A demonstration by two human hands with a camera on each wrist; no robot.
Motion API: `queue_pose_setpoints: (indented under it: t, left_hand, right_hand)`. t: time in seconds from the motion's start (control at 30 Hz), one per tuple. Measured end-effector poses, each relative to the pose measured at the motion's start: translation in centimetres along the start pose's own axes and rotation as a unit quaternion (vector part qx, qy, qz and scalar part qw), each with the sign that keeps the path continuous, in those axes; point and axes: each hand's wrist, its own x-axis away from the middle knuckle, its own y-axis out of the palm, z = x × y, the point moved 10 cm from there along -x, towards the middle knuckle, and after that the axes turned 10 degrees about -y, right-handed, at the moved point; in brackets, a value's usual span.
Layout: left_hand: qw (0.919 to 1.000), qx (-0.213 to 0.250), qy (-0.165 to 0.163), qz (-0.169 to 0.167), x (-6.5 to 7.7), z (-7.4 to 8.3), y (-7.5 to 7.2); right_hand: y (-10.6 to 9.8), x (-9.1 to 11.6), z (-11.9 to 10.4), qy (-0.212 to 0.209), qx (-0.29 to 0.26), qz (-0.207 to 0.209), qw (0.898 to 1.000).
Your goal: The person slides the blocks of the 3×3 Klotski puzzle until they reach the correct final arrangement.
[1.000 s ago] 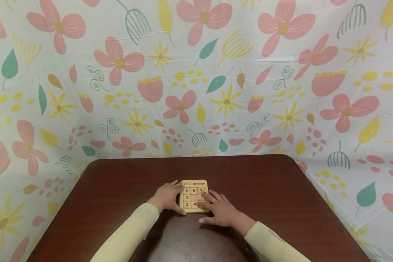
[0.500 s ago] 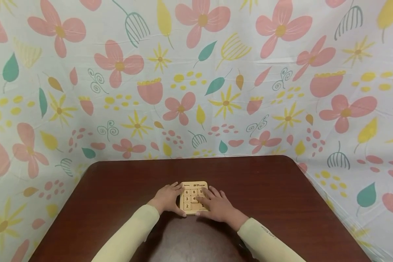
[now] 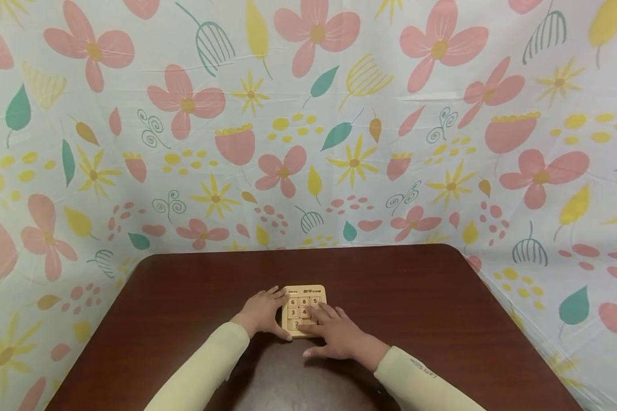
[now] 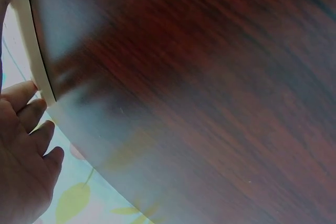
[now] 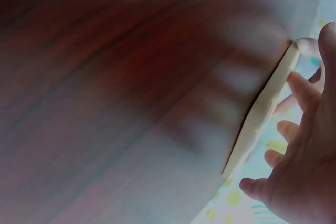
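Centrally, wooden number puzzle point(image 3: 299, 289), left hand point(image 3: 261, 312) pinching its side, right hand point(image 3: 337, 334) spread over tiles point(image 3: 304, 312).

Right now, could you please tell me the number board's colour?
The number board is pale yellow, clearest in the head view.

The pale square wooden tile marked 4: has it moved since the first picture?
Yes: the tile has shifted up the view, from the bottom row to the middle row of the pale wooden board.
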Motion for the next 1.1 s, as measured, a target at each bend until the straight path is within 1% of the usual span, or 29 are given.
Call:
queue_pose_setpoints:
  t: [0.17, 0.27, 0.4, 0.47, 0.57, 0.67, 0.73, 0.9, 1.0, 1.1]
  left_hand:
    - [1.0, -0.002, -0.006, -0.002, 0.2, -0.1, 0.1]
    - [0.9999, -0.003, -0.01, -0.006, 0.1, -0.2, 0.2]
    - [0.9999, -0.002, -0.013, -0.01, -0.1, -0.3, 0.3]
    - [0.9999, -0.003, -0.013, -0.01, -0.3, -0.3, 0.3]
    - [0.9999, -0.004, -0.012, -0.008, -0.4, -0.3, 0.2]
    - [0.9999, -0.002, -0.01, -0.009, -0.3, -0.2, 0.1]
    - [0.9999, -0.002, -0.008, -0.011, -0.3, 0.0, 0.0]
    - [0.9999, -0.005, -0.011, -0.011, -0.2, 0.0, -0.2]
    - [0.9998, -0.003, -0.016, -0.011, -0.1, -0.1, -0.4]
    - [0.9997, -0.005, -0.018, -0.014, 0.0, -0.1, -0.3]
  right_hand:
    - [-0.2, 1.2, 1.1, 0.017, -0.022, -0.003, 1.0]
    - [-0.4, 1.3, 1.4, 0.024, -0.04, 0.0, 0.999]
    - [-1.2, 0.3, 1.6, 0.028, -0.045, 0.025, 0.998]
    - [-1.5, -0.5, 1.6, 0.028, -0.032, 0.038, 0.998]
    - [-1.7, -1.6, 1.7, 0.031, -0.009, 0.043, 0.999]
    - [-1.3, -2.3, 1.9, 0.04, -0.001, 0.031, 0.999]
    - [-1.0, -2.4, 1.9, 0.046, 0.002, 0.022, 0.999]
    - [-0.6, -1.5, 1.2, 0.035, 0.006, 0.0, 0.999]
    - [-0.4, -0.9, 0.8, 0.024, -0.007, -0.01, 1.0]
    - [-0.3, -0.6, 0.8, 0.018, -0.018, -0.007, 1.0]
